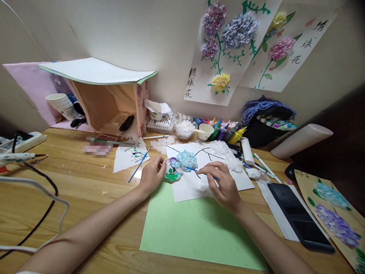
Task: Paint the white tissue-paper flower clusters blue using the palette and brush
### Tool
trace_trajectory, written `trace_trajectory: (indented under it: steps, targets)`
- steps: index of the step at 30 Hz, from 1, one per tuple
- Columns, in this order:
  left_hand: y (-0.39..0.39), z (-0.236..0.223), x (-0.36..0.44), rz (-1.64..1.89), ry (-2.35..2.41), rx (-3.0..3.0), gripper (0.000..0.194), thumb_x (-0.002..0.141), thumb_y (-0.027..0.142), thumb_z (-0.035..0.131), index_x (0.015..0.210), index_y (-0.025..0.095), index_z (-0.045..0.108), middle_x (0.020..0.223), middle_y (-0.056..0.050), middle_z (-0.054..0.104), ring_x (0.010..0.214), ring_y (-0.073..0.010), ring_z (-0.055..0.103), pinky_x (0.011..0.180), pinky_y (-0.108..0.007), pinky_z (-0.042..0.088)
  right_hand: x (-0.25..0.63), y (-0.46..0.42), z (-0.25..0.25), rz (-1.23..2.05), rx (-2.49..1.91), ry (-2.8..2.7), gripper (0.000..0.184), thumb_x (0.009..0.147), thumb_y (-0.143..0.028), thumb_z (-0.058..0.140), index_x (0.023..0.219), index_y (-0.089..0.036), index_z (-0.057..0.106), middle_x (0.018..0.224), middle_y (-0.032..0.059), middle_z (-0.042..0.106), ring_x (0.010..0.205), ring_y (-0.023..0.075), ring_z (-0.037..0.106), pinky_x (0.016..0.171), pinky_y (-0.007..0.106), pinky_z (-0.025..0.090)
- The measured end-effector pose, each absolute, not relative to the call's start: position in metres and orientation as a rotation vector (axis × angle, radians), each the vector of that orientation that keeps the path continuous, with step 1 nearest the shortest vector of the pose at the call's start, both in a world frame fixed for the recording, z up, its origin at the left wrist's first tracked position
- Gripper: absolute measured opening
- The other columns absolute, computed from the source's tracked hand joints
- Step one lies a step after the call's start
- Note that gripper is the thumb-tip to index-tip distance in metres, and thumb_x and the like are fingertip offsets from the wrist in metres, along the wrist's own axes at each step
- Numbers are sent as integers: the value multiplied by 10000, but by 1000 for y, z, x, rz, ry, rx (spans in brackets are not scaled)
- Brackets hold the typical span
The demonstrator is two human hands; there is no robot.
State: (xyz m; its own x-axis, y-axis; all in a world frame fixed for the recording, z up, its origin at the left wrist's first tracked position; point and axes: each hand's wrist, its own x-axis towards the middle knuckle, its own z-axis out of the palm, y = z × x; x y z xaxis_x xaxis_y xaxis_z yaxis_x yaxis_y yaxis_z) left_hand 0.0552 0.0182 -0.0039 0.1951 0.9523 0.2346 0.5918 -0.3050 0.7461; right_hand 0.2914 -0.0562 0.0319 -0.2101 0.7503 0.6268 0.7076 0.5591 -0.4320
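My left hand [152, 176] is closed on a small round paint palette [173, 169] with green, purple and white paint, holding it at the left edge of a white sheet [225, 179]. My right hand [224, 185] pinches a thin blue paintbrush [196, 172], whose tip touches a light blue tissue flower [186, 159] glued on the sheet. Black stems are drawn on the sheet, with white tissue tufts [225, 152] beside them. A green sheet [199, 228] lies under the white one.
A second blue brush [139, 165] lies on a paint-stained scrap. Paint bottles [228, 131], a paper cup [205, 131] and a bowl of tissue [184, 130] stand at the back. A dark tablet [299, 215] lies on the right, cables [42, 198] and a glue gun [19, 156] on the left.
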Motion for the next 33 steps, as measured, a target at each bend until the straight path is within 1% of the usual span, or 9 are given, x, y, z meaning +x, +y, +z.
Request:
trace_trajectory:
  steps: [7,14,18,21,24,27,29,33]
  targets:
    - [17,-3,55,936,1442,2019,254,922,402,431,775,221,531,691,-3,614,616,-156,552,609,-268,366,284,-53,31,253,-1248,-1813,336,976,-285,371,873,-254,690,826,40,711,889,222,608,808,386,476]
    - [18,-4,55,938,1441,2025,255,929,390,433,777,213,538,693,-4,620,599,-149,547,587,-260,361,288,-48,29,396,-1243,-1627,350,990,-324,395,882,-240,718,884,55,722,948,223,617,856,380,487]
    - [19,-5,54,934,1428,2020,252,930,398,435,786,213,528,699,3,606,607,-146,547,596,-258,369,298,-44,35,415,-1269,-1454,367,985,-372,404,873,-222,720,824,56,730,947,240,636,883,406,491]
    - [20,-4,53,940,1420,2015,247,927,393,439,777,213,518,702,6,599,619,-147,548,603,-258,372,313,-39,43,385,-1302,-1328,374,979,-388,408,865,-206,714,774,51,722,872,234,659,873,412,498]
    - [21,-3,54,940,1404,2013,248,918,391,447,757,213,509,679,12,588,603,-144,531,594,-259,366,330,-35,49,257,-1343,-1271,395,977,-408,405,804,-207,699,726,48,704,820,225,656,835,392,494]
    - [21,-2,55,932,1377,2023,258,910,396,456,737,212,509,650,19,572,586,-141,515,584,-259,360,342,-33,50,147,-1399,-1325,456,981,-447,386,723,-214,681,782,62,706,839,222,632,834,386,475]
    - [21,-1,55,918,1360,2032,263,907,396,458,730,209,512,646,20,572,582,-139,511,580,-259,359,345,-32,48,116,-1407,-1371,468,989,-450,369,728,-218,680,790,60,707,851,220,621,837,383,468]
    - [19,0,54,868,1328,2043,273,905,403,460,722,207,511,642,18,576,572,-137,510,568,-259,358,341,-32,45,82,-1402,-1464,442,1005,-402,356,762,-226,681,776,47,709,879,216,607,841,370,458]
